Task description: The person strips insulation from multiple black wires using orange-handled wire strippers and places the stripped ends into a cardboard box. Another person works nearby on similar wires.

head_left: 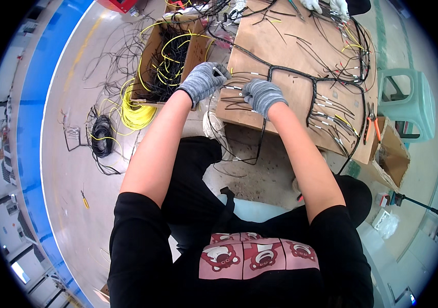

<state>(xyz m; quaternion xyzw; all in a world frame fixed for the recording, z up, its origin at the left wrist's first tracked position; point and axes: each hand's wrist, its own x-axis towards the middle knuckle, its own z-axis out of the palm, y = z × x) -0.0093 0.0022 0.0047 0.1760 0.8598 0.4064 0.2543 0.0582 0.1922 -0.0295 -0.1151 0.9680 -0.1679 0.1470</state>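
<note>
Both my hands wear grey knitted gloves and work over the left edge of a brown board. My left hand is closed in a pinch, with a small pale piece showing at its fingertips; what it is I cannot make out. My right hand is closed at the thin black wires, its fingertips pinching near a wire with a white label sleeve. These wires branch from a black-wrapped wire harness that lies across the board. More labelled branches fan out to the right of my right hand.
A cardboard box of black and yellow wires stands left of the board. Yellow and black coils lie on the floor. Orange-handled pliers rest at the right edge, near a green stool. Another person's gloved hands are at the far edge.
</note>
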